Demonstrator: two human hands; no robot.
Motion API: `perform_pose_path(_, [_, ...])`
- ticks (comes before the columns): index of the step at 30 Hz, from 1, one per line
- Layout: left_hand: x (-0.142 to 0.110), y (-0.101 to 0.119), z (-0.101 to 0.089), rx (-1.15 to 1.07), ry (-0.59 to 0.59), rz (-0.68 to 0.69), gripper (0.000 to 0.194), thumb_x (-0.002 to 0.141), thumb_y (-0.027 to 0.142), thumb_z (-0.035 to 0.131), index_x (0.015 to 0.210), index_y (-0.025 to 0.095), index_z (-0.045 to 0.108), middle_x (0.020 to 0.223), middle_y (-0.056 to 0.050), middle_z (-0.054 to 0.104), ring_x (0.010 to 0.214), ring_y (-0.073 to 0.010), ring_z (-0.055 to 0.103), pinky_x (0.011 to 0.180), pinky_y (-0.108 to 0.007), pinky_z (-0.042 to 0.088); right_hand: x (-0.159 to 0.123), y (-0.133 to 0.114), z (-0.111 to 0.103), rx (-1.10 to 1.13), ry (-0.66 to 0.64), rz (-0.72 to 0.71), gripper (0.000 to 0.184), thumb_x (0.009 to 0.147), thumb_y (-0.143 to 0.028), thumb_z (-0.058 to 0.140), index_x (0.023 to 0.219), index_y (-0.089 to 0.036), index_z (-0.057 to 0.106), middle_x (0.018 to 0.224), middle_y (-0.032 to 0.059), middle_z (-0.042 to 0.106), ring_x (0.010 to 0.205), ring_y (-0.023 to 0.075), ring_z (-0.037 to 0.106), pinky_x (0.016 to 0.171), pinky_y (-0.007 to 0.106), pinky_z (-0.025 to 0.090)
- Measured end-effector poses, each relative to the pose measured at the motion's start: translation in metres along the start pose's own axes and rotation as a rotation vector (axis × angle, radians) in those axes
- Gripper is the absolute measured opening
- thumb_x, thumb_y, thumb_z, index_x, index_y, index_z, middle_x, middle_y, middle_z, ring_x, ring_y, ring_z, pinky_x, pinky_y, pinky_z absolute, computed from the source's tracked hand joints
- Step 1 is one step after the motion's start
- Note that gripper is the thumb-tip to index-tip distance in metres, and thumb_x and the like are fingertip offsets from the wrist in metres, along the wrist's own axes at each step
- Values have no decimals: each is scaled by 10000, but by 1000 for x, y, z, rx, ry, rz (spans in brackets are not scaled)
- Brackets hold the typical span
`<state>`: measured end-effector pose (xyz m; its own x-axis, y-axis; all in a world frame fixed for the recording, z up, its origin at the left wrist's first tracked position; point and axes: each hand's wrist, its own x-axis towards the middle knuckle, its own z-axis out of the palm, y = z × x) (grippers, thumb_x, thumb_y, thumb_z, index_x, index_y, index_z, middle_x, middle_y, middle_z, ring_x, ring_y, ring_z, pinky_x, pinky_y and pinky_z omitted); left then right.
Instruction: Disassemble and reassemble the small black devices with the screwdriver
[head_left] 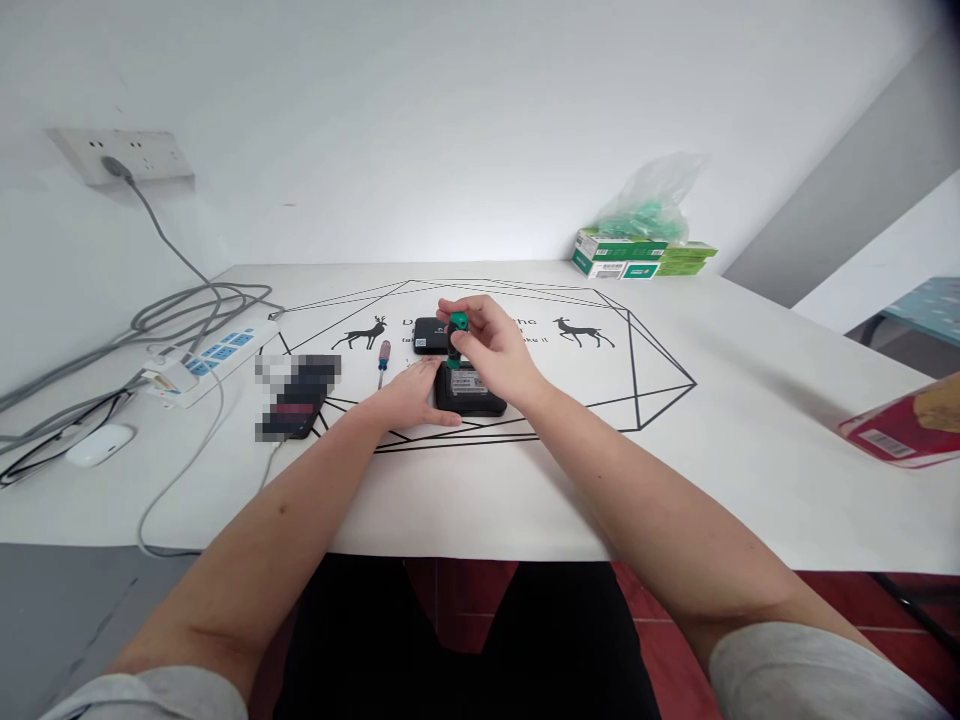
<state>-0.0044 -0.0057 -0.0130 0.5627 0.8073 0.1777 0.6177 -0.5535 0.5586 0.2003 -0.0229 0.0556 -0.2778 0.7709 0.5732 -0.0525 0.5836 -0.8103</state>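
Note:
My right hand (pixel 501 352) is closed around the upright green-and-black handle of a screwdriver (pixel 457 324). Its tip is hidden, but the shaft points down at the upper left of a small black electronic device (pixel 471 404) with a printed label. My left hand (pixel 406 396) grips that device's left side, thumb along the near edge and fingers by the far left corner. Just behind lies a black cover (pixel 427 336) with a small square code sticker, partly hidden by my right hand. To the left rests a second screwdriver (pixel 384 356) with a blue-and-red handle.
A pixelated phone (pixel 304 395) lies left of my left hand, near a power strip (pixel 225 355), coiled grey cables and a white oval case (pixel 100 445). Green-and-white boxes (pixel 619 250) with a plastic bag stand by the wall. A red package (pixel 900 425) sits at the right edge.

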Motion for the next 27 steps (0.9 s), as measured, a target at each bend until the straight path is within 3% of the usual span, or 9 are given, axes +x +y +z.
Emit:
perform_pose_path(3, [-1, 4, -2, 26, -11, -6, 1050, 743, 768, 895, 1546, 193, 539, 1513, -213, 626, 1417, -516, 574, 1177, -666, 477, 3, 3, -5, -155, 20, -103, 346, 907, -188, 556, 1196, -294, 714, 1375, 73, 707, 1316, 268, 675, 1196, 568, 545])
perform_pose_path(8, [-2, 6, -5, 56, -36, -31, 1071, 759, 804, 870, 1557, 179, 524, 1534, -227, 607, 1475, -533, 525, 1194, -663, 467, 5, 9, -9, -305, 62, -240, 425, 986, -150, 456, 1194, -323, 784, 1086, 64, 623, 1089, 249, 647, 1044, 531, 597])
perform_pose_path(11, [-3, 5, -5, 58, -43, -38, 1092, 765, 823, 852, 1571, 170, 512, 1552, -235, 596, 1496, -539, 508, 1207, -671, 452, 4, 7, -8, -298, 41, -280, 403, 1000, -153, 452, 1195, -305, 770, 1120, 72, 656, 1074, 246, 656, 1007, 512, 607])
perform_pose_path(17, [-2, 4, -4, 39, -24, -18, 1117, 748, 831, 851, 1600, 200, 499, 1593, -215, 586, 1515, -532, 501, 1220, -663, 436, 1, 1, -4, -332, 34, -163, 270, 956, -323, 648, 1221, -284, 686, 1289, 78, 729, 1062, 248, 686, 855, 447, 650])
perform_pose_path(22, [-2, 8, -5, 63, -63, -62, 1071, 767, 814, 837, 1548, 151, 524, 1580, -249, 582, 1523, -526, 494, 1228, -640, 436, 1, -1, -3, -317, 53, -122, 342, 923, -271, 640, 1264, -282, 626, 1351, 88, 722, 1095, 251, 705, 864, 456, 666])
perform_pose_path(27, [-2, 8, -5, 55, -52, -42, 1035, 767, 792, 849, 1536, 181, 523, 1561, -232, 599, 1510, -516, 509, 1225, -649, 440, 1, -3, -3, -304, 62, -96, 346, 910, -275, 648, 1253, -286, 605, 1336, 83, 723, 1108, 252, 706, 864, 455, 665])
